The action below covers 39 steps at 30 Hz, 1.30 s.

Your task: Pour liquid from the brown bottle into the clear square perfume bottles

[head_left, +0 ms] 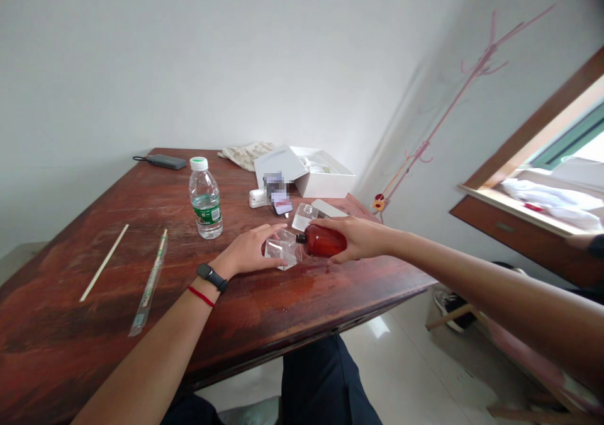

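Note:
My right hand (359, 236) is wrapped round a small amber bottle (323, 241) with a dark neck, tipped on its side with the neck pointing left. Its mouth sits over a small clear plastic container (283, 249) on the wooden table (117, 324). My left hand (250, 251) rests beside that container, fingers curled against its left side and steadying it. A dark band and a red string sit on my left wrist.
A water bottle (206, 198) stands left of my hands. A loose chopstick (104, 262) and a wrapped one (150, 283) lie further left. An open white box (306, 172), a phone (282, 207), a clear cup (304, 216) and a dark power bank (165, 161) sit behind. The table edge runs at right.

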{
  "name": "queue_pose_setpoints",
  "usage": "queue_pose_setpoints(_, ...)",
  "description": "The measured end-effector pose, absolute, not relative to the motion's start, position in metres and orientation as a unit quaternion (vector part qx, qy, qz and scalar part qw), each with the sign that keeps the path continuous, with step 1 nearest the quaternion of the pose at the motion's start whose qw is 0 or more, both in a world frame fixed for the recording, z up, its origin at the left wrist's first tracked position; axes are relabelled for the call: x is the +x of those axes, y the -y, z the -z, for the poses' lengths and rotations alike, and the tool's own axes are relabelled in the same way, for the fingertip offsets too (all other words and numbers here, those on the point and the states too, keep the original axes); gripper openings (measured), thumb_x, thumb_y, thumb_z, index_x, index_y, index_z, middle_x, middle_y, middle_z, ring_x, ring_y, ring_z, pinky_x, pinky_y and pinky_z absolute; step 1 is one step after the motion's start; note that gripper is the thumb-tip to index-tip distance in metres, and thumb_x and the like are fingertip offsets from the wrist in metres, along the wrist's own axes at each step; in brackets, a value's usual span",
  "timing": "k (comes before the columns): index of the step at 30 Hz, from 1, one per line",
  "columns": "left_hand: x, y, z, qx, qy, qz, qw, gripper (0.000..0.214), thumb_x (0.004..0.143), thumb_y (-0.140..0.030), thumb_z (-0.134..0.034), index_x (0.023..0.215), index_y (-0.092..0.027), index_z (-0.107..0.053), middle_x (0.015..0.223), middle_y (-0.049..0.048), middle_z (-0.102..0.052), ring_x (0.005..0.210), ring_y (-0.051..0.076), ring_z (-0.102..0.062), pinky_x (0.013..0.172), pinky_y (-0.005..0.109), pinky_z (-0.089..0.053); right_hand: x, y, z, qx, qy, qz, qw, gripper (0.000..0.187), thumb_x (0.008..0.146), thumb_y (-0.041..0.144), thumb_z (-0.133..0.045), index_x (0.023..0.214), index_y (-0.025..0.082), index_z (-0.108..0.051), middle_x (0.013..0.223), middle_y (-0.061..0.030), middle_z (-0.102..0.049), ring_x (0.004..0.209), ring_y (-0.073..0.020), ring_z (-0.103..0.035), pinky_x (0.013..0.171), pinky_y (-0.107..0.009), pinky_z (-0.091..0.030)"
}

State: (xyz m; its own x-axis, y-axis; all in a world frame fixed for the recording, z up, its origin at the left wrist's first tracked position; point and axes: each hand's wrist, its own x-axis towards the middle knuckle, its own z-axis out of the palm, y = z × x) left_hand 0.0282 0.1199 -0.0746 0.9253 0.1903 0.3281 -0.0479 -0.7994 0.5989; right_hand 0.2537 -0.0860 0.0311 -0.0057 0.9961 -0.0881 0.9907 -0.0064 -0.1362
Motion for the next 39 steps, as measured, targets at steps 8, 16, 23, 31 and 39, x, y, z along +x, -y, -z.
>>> queue_pose_setpoints(8,0.028,-0.1196,0.0743,0.928,-0.038,-0.194,0.317,0.087,0.081,-0.054,-0.086,0.156,-0.025,-0.051,0.13,0.0105,-0.07,0.116,0.031,-0.071,0.096,0.038,-0.057,0.2546,0.086,-0.0306,-0.703,0.706,-0.078,0.015,0.095,0.075,0.047,-0.085,0.16,0.026,-0.049,0.138,-0.0133,-0.074,0.12,-0.0384,-0.071,0.101,-0.047,-0.054)
queue_pose_setpoints(16,0.0279,-0.1192,0.0733,0.928,-0.036,-0.191,0.318,0.089,0.081,-0.052,-0.086,0.157,-0.024,-0.049,0.133,0.0108,-0.07,0.118,0.031,-0.071,0.1,0.039,-0.056,0.2534,0.0861,-0.032,-0.707,0.703,-0.081,0.012,0.095,0.075,0.05,-0.085,0.16,0.025,-0.049,0.14,-0.0135,-0.072,0.122,-0.0386,-0.07,0.102,-0.046,-0.054)
queue_pose_setpoints(23,0.0276,-0.119,0.0729,0.928,-0.034,-0.192,0.319,0.088,0.081,-0.049,-0.087,0.156,-0.023,-0.05,0.13,0.0105,-0.07,0.116,0.031,-0.071,0.1,0.039,-0.055,0.253,0.0857,-0.0327,-0.708,0.702,-0.081,0.008,0.095,0.075,0.05,-0.086,0.159,0.025,-0.05,0.14,-0.0133,-0.073,0.121,-0.0387,-0.071,0.101,-0.045,-0.054)
queue_pose_setpoints(31,0.0283,-0.1196,0.0754,0.928,-0.032,-0.195,0.317,0.088,0.081,-0.05,-0.086,0.157,-0.026,-0.048,0.137,0.01,-0.069,0.119,0.031,-0.07,0.103,0.039,-0.054,0.2536,0.0853,-0.0325,-0.705,0.705,-0.077,0.006,0.095,0.075,0.05,-0.085,0.159,0.024,-0.049,0.139,-0.0137,-0.073,0.12,-0.0385,-0.072,0.101,-0.045,-0.054)
queue_pose_setpoints(39,0.0277,-0.1195,0.0747,0.929,-0.037,-0.192,0.315,0.087,0.082,-0.05,-0.085,0.157,-0.025,-0.049,0.13,0.0095,-0.071,0.117,0.031,-0.07,0.098,0.038,-0.056,0.2533,0.0849,-0.0325,-0.706,0.705,-0.075,0.0,0.095,0.075,0.049,-0.085,0.159,0.023,-0.049,0.141,-0.0147,-0.072,0.12,-0.0392,-0.072,0.101,-0.045,-0.054)
